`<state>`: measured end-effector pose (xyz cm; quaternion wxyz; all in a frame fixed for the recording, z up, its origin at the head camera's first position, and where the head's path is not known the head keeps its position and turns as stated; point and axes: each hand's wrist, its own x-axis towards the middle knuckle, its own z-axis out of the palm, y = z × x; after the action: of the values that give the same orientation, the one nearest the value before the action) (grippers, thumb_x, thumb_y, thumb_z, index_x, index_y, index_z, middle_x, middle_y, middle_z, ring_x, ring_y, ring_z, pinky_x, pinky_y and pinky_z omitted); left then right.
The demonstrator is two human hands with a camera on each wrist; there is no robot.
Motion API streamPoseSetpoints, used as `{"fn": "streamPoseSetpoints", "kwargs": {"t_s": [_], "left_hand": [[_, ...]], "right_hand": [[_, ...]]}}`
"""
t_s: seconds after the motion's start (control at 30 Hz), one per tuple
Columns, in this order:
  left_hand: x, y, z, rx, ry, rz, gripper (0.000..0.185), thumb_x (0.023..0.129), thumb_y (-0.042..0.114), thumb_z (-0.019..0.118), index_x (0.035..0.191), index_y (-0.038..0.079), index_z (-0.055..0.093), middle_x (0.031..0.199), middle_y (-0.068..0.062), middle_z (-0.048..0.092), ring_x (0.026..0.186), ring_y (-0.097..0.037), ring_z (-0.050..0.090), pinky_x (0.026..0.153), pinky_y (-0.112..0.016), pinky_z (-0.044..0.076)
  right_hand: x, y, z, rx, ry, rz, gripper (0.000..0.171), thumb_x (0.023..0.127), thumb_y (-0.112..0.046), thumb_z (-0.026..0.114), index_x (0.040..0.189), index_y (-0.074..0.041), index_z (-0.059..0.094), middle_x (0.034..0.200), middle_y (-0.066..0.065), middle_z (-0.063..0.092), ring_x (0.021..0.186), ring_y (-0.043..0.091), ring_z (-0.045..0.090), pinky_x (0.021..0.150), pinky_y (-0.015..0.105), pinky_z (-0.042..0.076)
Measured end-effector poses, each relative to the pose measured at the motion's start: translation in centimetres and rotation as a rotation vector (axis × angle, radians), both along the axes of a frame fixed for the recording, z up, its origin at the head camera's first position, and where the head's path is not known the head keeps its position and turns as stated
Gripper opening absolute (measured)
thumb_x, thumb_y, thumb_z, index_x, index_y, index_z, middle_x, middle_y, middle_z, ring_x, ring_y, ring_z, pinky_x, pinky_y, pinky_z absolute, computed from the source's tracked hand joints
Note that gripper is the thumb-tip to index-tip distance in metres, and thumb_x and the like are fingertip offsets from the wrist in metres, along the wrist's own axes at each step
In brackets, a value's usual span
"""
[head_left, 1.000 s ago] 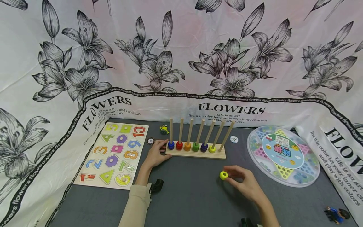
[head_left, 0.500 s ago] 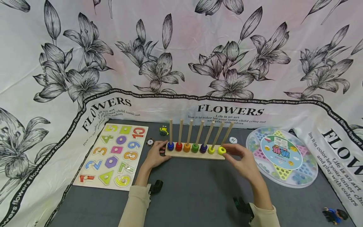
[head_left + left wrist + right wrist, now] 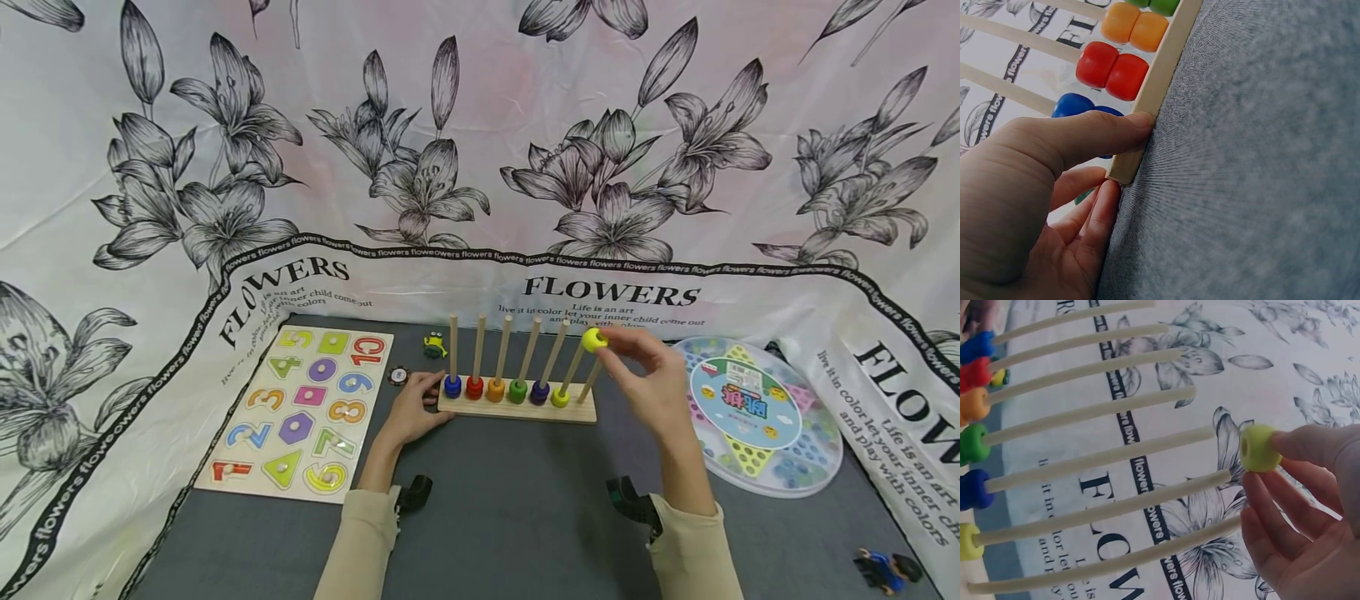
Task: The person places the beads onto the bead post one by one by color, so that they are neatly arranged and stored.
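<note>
A wooden peg stand (image 3: 517,406) with a row of upright pegs lies across the middle of the dark table. Blue, red, orange, green, dark blue and yellow beads sit at the feet of its pegs; the rightmost peg (image 3: 1104,562) is bare. My left hand (image 3: 408,408) grips the left end of the base, the thumb (image 3: 1110,130) on its front edge beside the blue beads (image 3: 1075,105). My right hand (image 3: 648,379) pinches a yellow bead (image 3: 1260,448) between thumb and fingers. In the right wrist view the bead's hole faces the pegs, just beyond the peg tips.
A number and shape puzzle board (image 3: 296,408) lies left of the stand. To the right is a round Chinese checkers box (image 3: 750,417). A small green toy (image 3: 434,344), a poker chip (image 3: 398,376) and a toy figure (image 3: 888,571) also lie here. A flowered cloth (image 3: 480,192) hangs behind.
My right hand has carried the yellow bead from the table front to the stand's right end, then raised it to the peg tops. The left hand keeps its place.
</note>
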<state>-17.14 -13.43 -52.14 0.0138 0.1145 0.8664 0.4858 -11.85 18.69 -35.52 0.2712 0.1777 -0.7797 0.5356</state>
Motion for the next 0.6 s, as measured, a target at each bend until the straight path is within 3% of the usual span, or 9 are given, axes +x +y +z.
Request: {"fn": "streamPoseSetpoints", "kwargs": {"t_s": [0.33, 0.5, 0.6], "left_hand": [[0.0, 0.0, 0.1, -0.005, -0.004, -0.002, 0.073, 0.077, 0.006, 0.084, 0.143, -0.001, 0.051, 0.131, -0.019, 0.047, 0.109, -0.031, 0.059, 0.093, -0.040, 0.055], [0.0, 0.1, 0.1, 0.003, 0.001, -0.006, 0.073, 0.077, 0.005, 0.084, 0.142, -0.002, 0.050, 0.131, -0.019, 0.047, 0.110, -0.032, 0.058, 0.093, -0.040, 0.055], [0.1, 0.0, 0.2, 0.003, -0.001, -0.006, 0.073, 0.077, 0.005, 0.084, 0.142, -0.001, 0.050, 0.131, -0.019, 0.046, 0.110, -0.032, 0.058, 0.093, -0.040, 0.055]], "right_hand": [[1.0, -2.2, 3.3, 0.060, 0.001, -0.147, 0.023, 0.081, 0.017, 0.070, 0.104, 0.016, 0.068, 0.102, 0.028, 0.067, 0.088, 0.014, 0.061, 0.083, 0.012, 0.050], [0.6, -2.4, 3.2, 0.106, 0.017, -0.198, 0.022, 0.081, 0.015, 0.071, 0.103, 0.014, 0.070, 0.097, 0.026, 0.068, 0.087, 0.016, 0.061, 0.084, 0.013, 0.050], [-0.5, -1.6, 1.8, 0.117, 0.011, -0.216, 0.022, 0.082, 0.010, 0.073, 0.104, 0.009, 0.072, 0.098, 0.021, 0.069, 0.088, 0.010, 0.061, 0.083, 0.011, 0.049]]}}
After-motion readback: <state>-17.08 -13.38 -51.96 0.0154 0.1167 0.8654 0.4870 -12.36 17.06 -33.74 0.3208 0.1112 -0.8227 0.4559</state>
